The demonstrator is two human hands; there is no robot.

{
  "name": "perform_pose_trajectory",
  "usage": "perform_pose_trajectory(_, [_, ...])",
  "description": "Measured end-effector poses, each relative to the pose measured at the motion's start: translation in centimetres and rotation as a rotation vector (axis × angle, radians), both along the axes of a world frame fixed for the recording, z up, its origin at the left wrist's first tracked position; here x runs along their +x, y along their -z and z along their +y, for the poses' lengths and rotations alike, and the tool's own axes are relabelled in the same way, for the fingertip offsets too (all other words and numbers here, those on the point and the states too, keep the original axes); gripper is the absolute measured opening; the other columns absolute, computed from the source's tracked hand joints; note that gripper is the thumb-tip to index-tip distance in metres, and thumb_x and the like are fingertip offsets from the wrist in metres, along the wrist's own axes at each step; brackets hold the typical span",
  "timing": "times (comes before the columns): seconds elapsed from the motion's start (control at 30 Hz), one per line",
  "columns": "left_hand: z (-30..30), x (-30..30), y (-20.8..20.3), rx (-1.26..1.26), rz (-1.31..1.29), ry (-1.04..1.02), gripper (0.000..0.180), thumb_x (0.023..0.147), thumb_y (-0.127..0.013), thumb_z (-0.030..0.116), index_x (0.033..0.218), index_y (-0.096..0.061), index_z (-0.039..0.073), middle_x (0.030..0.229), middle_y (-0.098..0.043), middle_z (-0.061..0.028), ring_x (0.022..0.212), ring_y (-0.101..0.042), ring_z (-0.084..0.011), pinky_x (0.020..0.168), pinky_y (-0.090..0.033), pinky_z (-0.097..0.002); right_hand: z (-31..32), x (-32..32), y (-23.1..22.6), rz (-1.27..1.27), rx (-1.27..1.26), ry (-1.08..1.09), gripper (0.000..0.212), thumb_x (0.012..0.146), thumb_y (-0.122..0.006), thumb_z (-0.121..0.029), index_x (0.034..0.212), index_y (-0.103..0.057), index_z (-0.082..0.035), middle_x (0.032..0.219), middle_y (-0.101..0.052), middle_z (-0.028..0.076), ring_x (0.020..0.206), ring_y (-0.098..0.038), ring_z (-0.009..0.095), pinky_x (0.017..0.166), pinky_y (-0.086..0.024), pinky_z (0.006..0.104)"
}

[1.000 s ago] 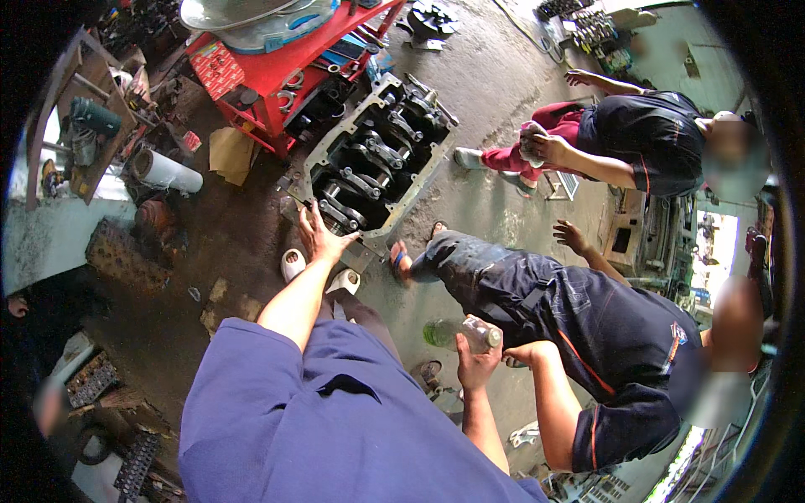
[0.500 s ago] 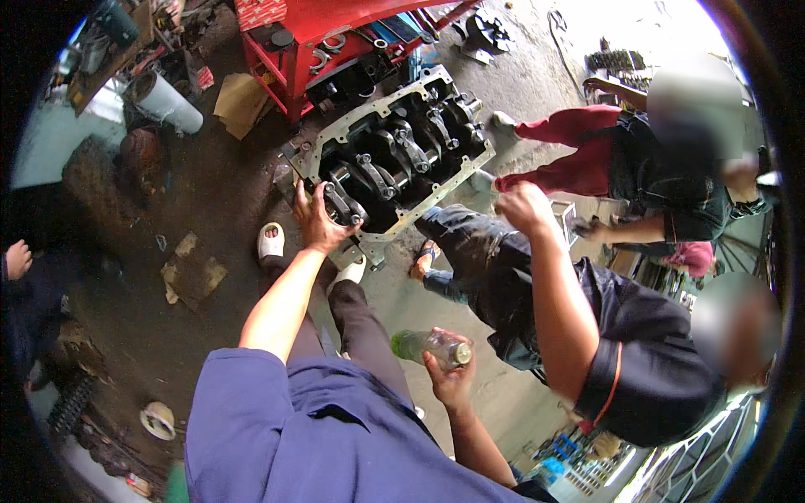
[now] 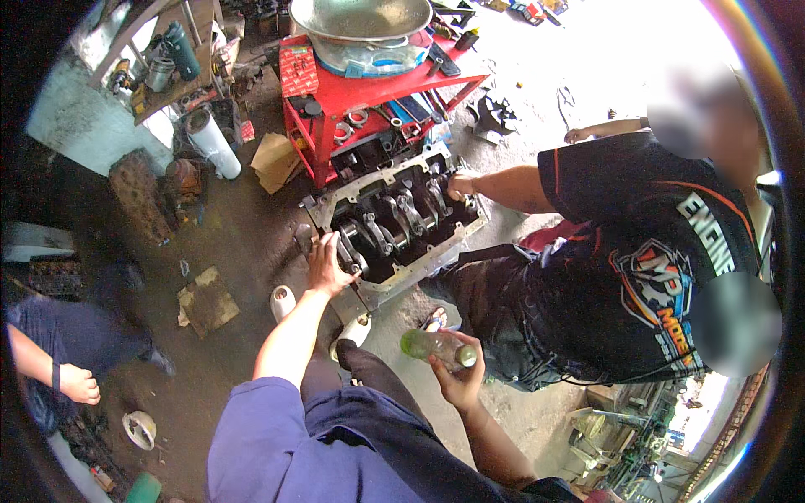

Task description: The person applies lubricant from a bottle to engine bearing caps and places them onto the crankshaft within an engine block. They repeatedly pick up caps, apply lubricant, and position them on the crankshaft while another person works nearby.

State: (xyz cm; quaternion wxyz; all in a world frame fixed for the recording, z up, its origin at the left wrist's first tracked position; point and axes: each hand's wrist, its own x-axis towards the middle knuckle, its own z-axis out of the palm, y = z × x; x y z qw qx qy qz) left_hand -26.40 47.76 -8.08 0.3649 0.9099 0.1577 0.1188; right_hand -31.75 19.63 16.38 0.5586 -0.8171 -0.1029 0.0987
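Note:
An engine block stands in front of me with its crankshaft and bearing caps exposed. At its near left end, my left hand spans a bearing cap, thumb at one end and fingers at the other. The palm hides part of that end of the block. Lower and to the right, my right hand is wrapped round a clear bottle with a greenish base, held tilted away from the block. A co-worker's hand touches the block's far right end.
Behind the block stands a red metal cart carrying a large metal basin. The co-worker in a dark shirt is close on the right. Another person's hand shows at far left. Cardboard lies on the floor.
The view has shifted, showing more of the cart. The co-worker's raised arm has given way to one reaching onto the block's far end. My hands keep their holds.

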Motion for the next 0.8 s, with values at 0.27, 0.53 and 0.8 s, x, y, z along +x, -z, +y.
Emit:
perform_pose_trajectory(0.27, [0.5,0.9,2.3,-0.109,-0.095,0.11,0.103,0.06,-0.09,0.03,0.145,-0.034,0.013,0.141,-0.042,-0.0211,0.132,-0.043,-0.0392,0.112,-0.038,-0.0472,4.2,2.5,-0.8,0.071,-0.023,-0.063,0.051,0.079,-0.078,0.002,0.125,-0.057,-0.006,0.121,-0.066,0.011,0.113,-0.061,0.018,0.096,-0.049,0.0345])
perform_pose_trajectory(0.53, [0.6,1.6,2.9,0.054,-0.031,0.253,0.092,0.068,-0.087,0.028,0.139,-0.036,0.001,0.143,-0.034,-0.0301,0.133,-0.033,-0.0459,0.11,-0.034,-0.0562,6.7,2.7,-3.7,-0.088,-0.135,0.198,0.045,0.084,-0.078,-0.018,0.123,-0.058,-0.007,0.11,-0.067,0.012,0.103,-0.065,0.022,0.091,-0.051,0.0361])
perform_pose_trajectory(0.8, [2.1,3.3,1.2,0.087,0.223,0.307,0.056,0.074,-0.08,0.047,0.108,-0.057,0.008,0.121,-0.048,-0.0205,0.111,-0.051,-0.0353,0.09,-0.048,-0.0541,6.1,0.6,-3.2,-0.276,-0.14,0.671,0.042,0.083,-0.078,-0.023,0.117,-0.059,-0.006,0.105,-0.066,0.013,0.099,-0.066,0.027,0.087,-0.05,0.0368])
